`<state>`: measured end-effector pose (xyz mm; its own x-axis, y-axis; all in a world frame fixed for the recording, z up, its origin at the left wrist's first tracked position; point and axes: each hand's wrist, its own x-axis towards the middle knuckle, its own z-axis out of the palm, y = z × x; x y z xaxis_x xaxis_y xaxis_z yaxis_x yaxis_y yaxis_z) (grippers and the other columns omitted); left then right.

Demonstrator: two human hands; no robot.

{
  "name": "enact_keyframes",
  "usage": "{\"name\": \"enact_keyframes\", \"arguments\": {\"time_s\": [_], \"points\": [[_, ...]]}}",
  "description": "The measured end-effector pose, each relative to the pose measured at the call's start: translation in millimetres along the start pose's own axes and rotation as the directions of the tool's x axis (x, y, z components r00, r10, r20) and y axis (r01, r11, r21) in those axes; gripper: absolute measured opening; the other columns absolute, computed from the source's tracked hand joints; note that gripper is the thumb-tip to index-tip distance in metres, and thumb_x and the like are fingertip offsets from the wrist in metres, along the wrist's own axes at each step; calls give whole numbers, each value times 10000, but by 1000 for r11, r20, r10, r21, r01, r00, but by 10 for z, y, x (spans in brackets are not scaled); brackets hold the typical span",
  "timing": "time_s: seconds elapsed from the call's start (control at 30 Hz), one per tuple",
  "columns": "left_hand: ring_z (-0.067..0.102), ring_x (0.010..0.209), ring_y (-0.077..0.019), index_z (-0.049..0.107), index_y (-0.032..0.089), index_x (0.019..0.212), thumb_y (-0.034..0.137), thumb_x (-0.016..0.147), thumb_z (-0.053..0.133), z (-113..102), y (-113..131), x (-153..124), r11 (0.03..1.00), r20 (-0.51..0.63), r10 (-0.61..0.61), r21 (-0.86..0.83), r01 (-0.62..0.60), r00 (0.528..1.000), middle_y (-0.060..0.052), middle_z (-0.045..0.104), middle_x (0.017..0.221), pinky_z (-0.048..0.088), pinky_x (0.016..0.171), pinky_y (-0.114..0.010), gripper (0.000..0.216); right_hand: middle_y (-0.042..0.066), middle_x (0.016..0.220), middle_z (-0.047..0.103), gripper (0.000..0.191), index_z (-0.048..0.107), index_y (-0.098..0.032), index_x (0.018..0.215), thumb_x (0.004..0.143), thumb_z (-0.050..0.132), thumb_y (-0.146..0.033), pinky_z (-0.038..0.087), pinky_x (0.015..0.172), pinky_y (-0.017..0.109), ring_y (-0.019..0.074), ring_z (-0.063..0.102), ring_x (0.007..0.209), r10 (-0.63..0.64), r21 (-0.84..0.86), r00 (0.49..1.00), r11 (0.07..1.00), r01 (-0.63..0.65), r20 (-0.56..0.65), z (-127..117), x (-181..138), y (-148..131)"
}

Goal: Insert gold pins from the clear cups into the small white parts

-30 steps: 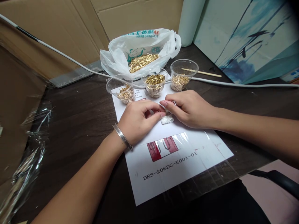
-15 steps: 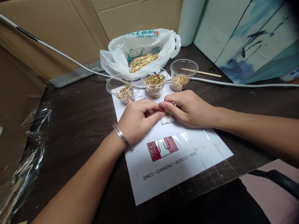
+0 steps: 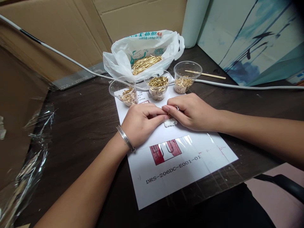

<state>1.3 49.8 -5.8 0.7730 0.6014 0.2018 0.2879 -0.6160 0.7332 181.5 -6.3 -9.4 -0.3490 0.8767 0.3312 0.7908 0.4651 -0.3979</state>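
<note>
My left hand [image 3: 147,121] and my right hand [image 3: 190,112] meet over a white printed sheet [image 3: 152,193]. Thumb and fingers are pinched together on the left hand; what lies between them is hidden. The right hand's fingers are curled closed too, and a tiny shiny bit shows by its thumb, too small to name. Under the fingertips lies a small crumpled white lump [image 3: 170,123]. Just beyond the hands stand a left clear plastic cup [image 3: 122,91], a middle cup [image 3: 158,87] and a right cup [image 3: 186,79], each holding small gold-coloured metal pieces.
Behind the cups sits a white plastic bag [image 3: 118,65] with gold-coloured pins [image 3: 146,65]. A wooden stick [image 3: 211,76] rests near the right cup. A white cable [image 3: 237,86] crosses the table. Cardboard [image 3: 59,28] stands at the back left, a painted panel [image 3: 239,41] at the back right.
The left thumb and forefinger have come closer together, narrowing the gap between them. Both hands stay at the same spot; the whole view has shifted very slightly.
</note>
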Motion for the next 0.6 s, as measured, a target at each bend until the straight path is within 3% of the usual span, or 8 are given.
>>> {"name": "enact_keyframes", "arguments": {"time_s": [0.6], "points": [[520,620,-116,708,163,702,230,815,590,38,71,-1,996,-41,-44,80,48,998,-4,623,653,385,596,-276,177,-29,559,421,341,425,-162,638,939,353,-307,218,535,246,77,353,522,14,-67,1000,998,-14,-1,41,9,-4]]}}
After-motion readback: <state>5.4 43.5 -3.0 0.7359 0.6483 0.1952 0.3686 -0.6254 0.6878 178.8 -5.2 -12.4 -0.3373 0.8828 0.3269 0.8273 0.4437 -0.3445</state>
